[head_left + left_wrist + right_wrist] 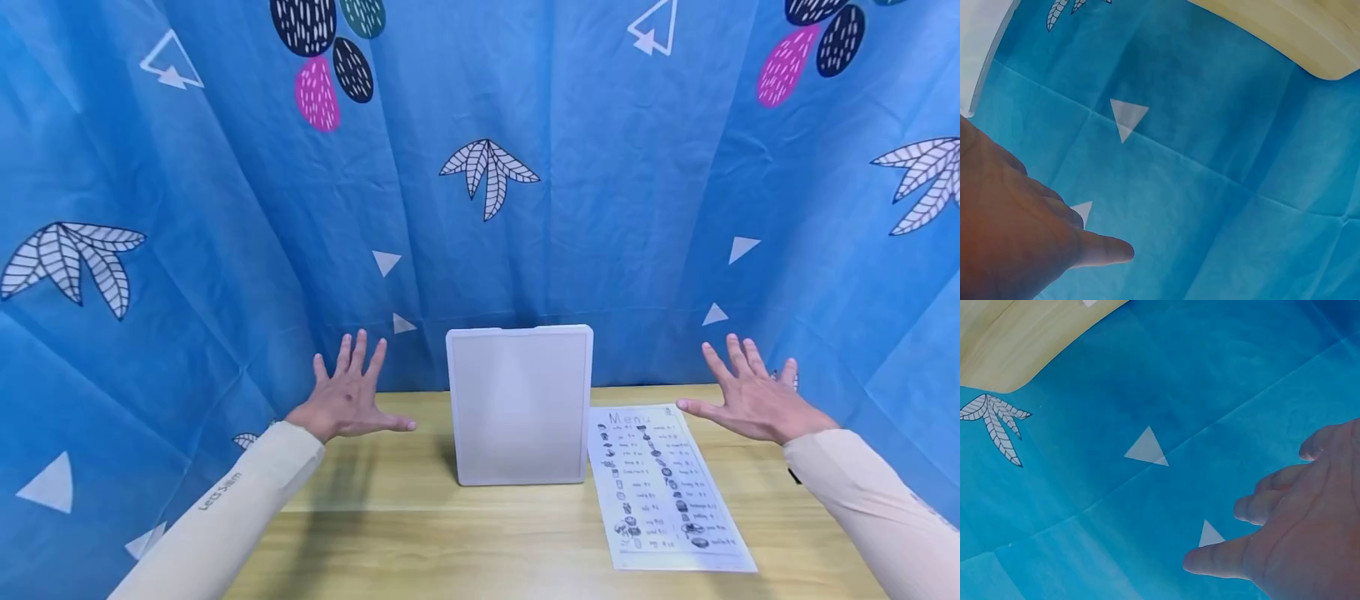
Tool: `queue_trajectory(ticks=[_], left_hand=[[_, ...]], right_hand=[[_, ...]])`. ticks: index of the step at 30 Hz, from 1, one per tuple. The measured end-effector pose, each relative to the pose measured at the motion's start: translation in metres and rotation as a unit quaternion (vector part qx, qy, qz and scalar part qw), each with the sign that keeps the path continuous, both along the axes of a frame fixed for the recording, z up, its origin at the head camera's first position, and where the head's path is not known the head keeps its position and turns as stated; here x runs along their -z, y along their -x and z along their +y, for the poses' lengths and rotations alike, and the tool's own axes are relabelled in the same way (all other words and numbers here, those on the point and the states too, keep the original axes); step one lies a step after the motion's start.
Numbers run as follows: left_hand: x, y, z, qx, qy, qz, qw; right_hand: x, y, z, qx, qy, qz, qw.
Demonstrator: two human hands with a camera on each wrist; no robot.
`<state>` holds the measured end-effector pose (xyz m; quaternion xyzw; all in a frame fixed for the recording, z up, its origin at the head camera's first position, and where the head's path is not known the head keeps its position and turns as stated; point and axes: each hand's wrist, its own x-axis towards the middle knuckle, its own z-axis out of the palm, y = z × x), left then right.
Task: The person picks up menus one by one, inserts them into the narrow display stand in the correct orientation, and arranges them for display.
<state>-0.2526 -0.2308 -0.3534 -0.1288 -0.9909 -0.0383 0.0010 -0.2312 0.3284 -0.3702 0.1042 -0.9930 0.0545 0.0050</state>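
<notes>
Both hands are held out over the table with fingers spread, and neither holds anything. My left hand (348, 404) is to the left of a pale, upright rectangular board (520, 408) with rounded corners and a raised rim. Over on the right, my right hand (753, 400) hovers near the top right corner of a white sheet (667, 492) headed "Menu", printed with two columns of small pictures and text. The left wrist view has the left hand (1016, 225) at its lower left; in the right wrist view the right hand (1310, 531) enters from the right.
A light wooden table (420, 550) carries the board and the sheet. Behind it and along both sides hangs a blue curtain (622, 200) with leaf, triangle and drop prints. The table's rounded corner (1329, 62) shows in the left wrist view.
</notes>
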Motion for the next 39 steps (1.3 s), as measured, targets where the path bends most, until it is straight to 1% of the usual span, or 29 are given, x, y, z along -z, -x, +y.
queue_trajectory(ticks=[8,13,20,24,28,33,36,39], left_hand=[[0.004,0.005,0.007,0.000,-0.001,-0.008,1.0000],[0.008,0.006,0.010,-0.001,-0.003,-0.014,0.9999],[0.017,0.006,0.018,0.006,-0.020,-0.015,0.9997],[0.022,0.006,0.022,0.010,-0.020,-0.018,0.9996],[0.027,0.005,0.024,0.012,-0.024,-0.021,0.9994],[0.035,0.002,0.027,0.023,-0.029,-0.018,0.9991],[0.040,0.000,0.030,0.033,-0.034,-0.010,0.9988],[0.045,-0.001,0.033,0.040,-0.050,-0.004,0.9979]], right_hand=[[-0.003,0.006,0.000,0.000,-0.010,-0.004,0.9999],[-0.001,0.009,0.000,-0.002,-0.001,-0.011,0.9999],[0.011,0.013,-0.002,-0.004,0.014,-0.020,0.9997],[0.016,0.014,-0.002,-0.001,0.027,-0.027,0.9993],[0.022,0.014,0.000,0.001,0.024,-0.025,0.9994],[0.032,0.015,0.004,0.004,0.026,-0.022,0.9994],[0.038,0.014,0.007,0.005,0.032,-0.022,0.9992],[0.043,0.013,0.009,0.005,0.038,-0.023,0.9990]])
